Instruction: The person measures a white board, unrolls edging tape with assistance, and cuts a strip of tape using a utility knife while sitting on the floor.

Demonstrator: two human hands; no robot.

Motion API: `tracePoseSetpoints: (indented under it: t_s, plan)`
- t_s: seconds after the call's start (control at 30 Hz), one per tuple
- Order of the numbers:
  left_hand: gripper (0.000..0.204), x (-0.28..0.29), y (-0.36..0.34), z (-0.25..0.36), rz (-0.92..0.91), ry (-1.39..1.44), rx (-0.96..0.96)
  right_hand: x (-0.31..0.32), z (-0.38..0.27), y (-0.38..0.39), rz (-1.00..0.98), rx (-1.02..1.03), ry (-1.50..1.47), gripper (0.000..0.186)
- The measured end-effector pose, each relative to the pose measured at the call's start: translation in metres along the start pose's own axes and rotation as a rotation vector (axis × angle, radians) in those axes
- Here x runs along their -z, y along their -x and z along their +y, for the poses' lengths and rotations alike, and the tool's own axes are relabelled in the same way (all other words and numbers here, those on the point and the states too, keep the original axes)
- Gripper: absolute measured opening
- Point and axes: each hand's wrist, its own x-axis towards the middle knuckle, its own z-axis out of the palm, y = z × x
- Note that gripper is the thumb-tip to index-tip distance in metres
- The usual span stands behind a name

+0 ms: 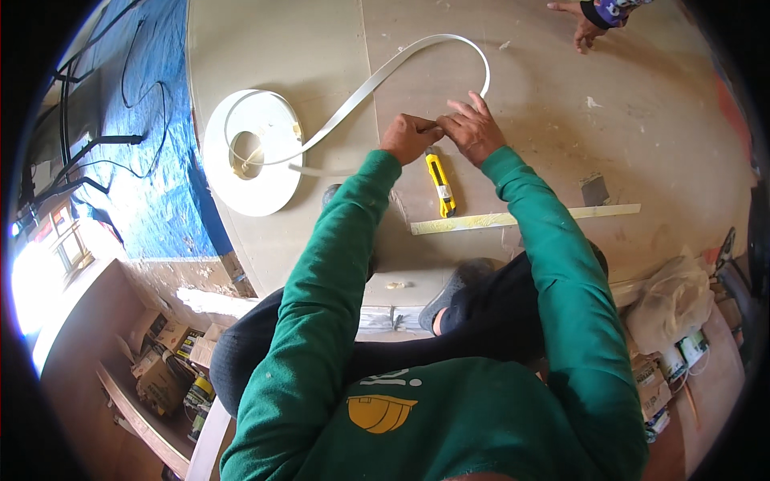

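Note:
A white roll of flat edge-banding strip (277, 186) lies at the left of the board. From it the loose white strip (353, 98) arches up, loops over and comes down behind my right hand (473, 132). That hand is closed in a pinch on the strip, its upper fingers raised. My left hand (407, 138) is closed too, its fingertips meeting those of the right; what it pinches is hidden. Just below both hands a yellow utility knife (440, 186) rests on the board, untouched. Another short length of strip (321, 171) runs toward my left forearm.
A flat whitish-yellow strip (481, 222) lies across the beige board (561, 144) near my knees, with a dark square piece (595, 191) beyond. Another person's hand (584, 22) reaches in at top right. Blue tarp (152, 136), boxes (164, 377) and a plastic bag (672, 305) surround the board.

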Motion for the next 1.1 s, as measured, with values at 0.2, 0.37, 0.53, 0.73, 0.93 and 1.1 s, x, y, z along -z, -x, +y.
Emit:
tracePoseSetpoints:
  t_s: [0.2,0.37,0.53,0.73,0.93,1.1]
  plan:
    - [0.037,-0.003,0.015,0.000,0.282,-0.403,-0.014,-0.033,-0.078,0.031,0.362,-0.906,-0.305,0.046]
    - [0.038,-0.008,0.026,-0.007,0.320,-0.460,-0.132,-0.049,-0.123,0.047,0.002,-0.958,-0.335,0.047]
    - [0.039,-0.009,0.028,-0.027,0.300,-0.603,-0.157,-0.033,-0.085,0.060,0.158,-0.981,-0.388,0.036]
    - [0.034,-0.016,0.038,-0.032,0.353,-0.713,-0.073,-0.002,-0.057,0.022,0.050,-0.792,-0.426,0.021]
    - [0.032,-0.020,0.033,-0.028,0.374,-0.690,-0.011,-0.018,-0.042,0.003,-0.099,-0.678,-0.264,0.022]
    - [0.032,-0.027,0.029,-0.027,0.442,-0.569,0.131,-0.019,-0.032,-0.010,-0.213,-0.640,-0.225,0.022]
